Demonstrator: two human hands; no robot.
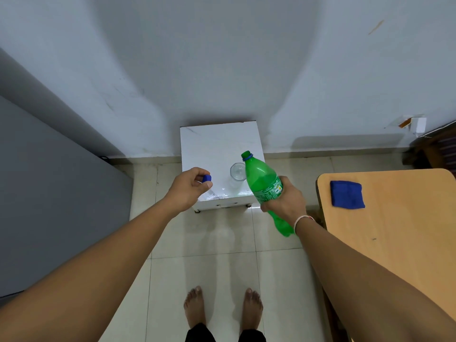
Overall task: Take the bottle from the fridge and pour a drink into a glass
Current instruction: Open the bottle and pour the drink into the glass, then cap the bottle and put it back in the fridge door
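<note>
My right hand (pixel 287 201) grips a green plastic bottle (pixel 262 178) around its label. The bottle is uncapped and leans with its open mouth up and to the left. A clear glass (pixel 237 174) stands upright on the small white table (pixel 212 144), just left of the bottle's shoulder and partly behind it. My left hand (pixel 191 187) pinches the blue bottle cap (pixel 206 178) between thumb and fingers over the table's front left corner. I cannot tell whether there is liquid in the glass.
A grey fridge (pixel 49 193) fills the left side. A wooden table (pixel 394 230) with a folded blue cloth (pixel 346 193) stands at the right. The white wall rises right behind the small table. My bare feet (pixel 222 309) stand on the tiled floor.
</note>
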